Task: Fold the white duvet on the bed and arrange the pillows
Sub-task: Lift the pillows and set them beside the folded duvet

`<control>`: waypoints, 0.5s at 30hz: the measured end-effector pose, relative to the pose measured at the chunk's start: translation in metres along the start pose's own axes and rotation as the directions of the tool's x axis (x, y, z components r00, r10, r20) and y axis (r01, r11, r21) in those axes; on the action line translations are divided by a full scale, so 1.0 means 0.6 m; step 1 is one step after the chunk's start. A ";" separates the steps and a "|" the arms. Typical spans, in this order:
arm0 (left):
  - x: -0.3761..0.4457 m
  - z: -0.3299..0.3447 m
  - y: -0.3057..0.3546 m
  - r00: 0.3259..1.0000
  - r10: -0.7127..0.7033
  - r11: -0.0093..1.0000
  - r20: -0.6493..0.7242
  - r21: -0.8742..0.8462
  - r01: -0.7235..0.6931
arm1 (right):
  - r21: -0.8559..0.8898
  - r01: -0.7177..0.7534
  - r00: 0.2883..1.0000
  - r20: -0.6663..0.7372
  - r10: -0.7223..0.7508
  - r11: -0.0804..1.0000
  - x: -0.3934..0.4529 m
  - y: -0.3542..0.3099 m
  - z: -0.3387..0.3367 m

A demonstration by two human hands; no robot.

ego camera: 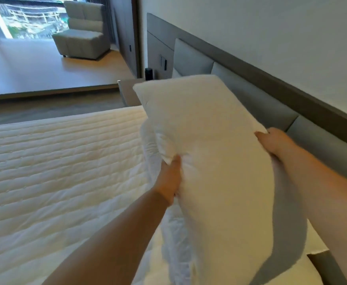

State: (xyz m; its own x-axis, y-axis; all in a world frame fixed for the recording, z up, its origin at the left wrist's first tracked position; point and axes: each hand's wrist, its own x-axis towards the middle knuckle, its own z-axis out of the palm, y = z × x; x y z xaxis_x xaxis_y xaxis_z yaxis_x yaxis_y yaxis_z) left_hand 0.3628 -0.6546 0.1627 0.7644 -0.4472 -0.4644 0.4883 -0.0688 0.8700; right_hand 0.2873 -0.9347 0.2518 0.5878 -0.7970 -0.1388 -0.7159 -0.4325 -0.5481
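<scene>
Now, from my head view, I hold a plump white pillow (207, 161) above the bed (55, 171), near the grey padded headboard (261, 103). My left hand (169, 182) pinches its near edge; my right hand (271, 140) grips its far side. Quilted white bedding lies bare to my left.

Item count, as observed:

- Pillows: one (213, 153), held off the bed. A white corner (176, 74) showed behind it at the headboard; whether this was a second pillow could not be determined.
- Hands: two, the left hand (169, 182) and the right hand (271, 140), both gripping the pillow.
- Beds: one (51, 165), with a quilted white cover.
- Headboard cushion panels: three (191, 60) were visible.
- Armchairs: one (82, 31), by the window.
- Dark cylindrical objects: one (149, 73), on the bedside surface.
- Wall switch plates: one (163, 62).
</scene>
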 end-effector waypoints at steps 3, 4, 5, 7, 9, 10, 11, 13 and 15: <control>0.027 0.036 -0.098 0.969 -0.246 0.927 -0.019 0.289 0.241 | -0.228 -0.128 0.984 0.092 0.153 0.965 0.032 0.106 0.079; 0.029 0.043 -0.122 0.962 -0.274 0.890 -0.020 0.375 0.261 | -0.252 -0.148 0.976 0.116 0.182 0.956 0.033 0.141 0.109; 0.031 0.052 -0.141 0.963 -0.266 0.881 -0.030 0.399 0.256 | -0.248 -0.160 0.975 0.112 0.192 0.955 0.030 0.167 0.135; 0.034 0.068 -0.163 0.947 -0.317 0.894 -0.042 0.319 0.314 | -0.225 -0.164 0.982 0.056 0.181 0.960 0.024 0.193 0.169; 0.033 0.074 -0.164 0.920 -0.391 0.894 -0.032 0.224 0.388 | -0.220 -0.148 0.987 0.031 0.159 0.964 0.018 0.192 0.174; 0.030 0.073 -0.159 0.924 -0.381 0.900 -0.036 0.215 0.379 | -0.212 -0.127 0.991 0.019 0.134 0.969 0.014 0.187 0.168; 0.035 0.067 -0.154 0.942 -0.330 0.910 -0.067 0.244 0.336 | -0.212 -0.073 0.997 0.000 0.074 0.975 0.006 0.183 0.161; 0.053 0.044 -0.121 0.977 -0.083 0.908 -0.196 0.389 0.155 | -0.247 0.090 0.993 -0.056 -0.107 0.965 -0.026 0.175 0.146; 0.080 0.031 -0.050 0.915 0.285 0.813 -0.287 0.578 -0.071 | -0.316 0.223 0.968 -0.040 -0.248 0.922 -0.072 0.171 0.146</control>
State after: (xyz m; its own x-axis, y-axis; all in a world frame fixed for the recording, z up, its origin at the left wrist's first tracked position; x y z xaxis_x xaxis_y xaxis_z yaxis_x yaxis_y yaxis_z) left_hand 0.3771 -0.6906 0.1172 0.9591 -0.1722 -0.2248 0.0990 -0.5398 0.8359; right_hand 0.2213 -0.9075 0.1296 0.7312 -0.6813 0.0344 -0.6483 -0.7097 -0.2756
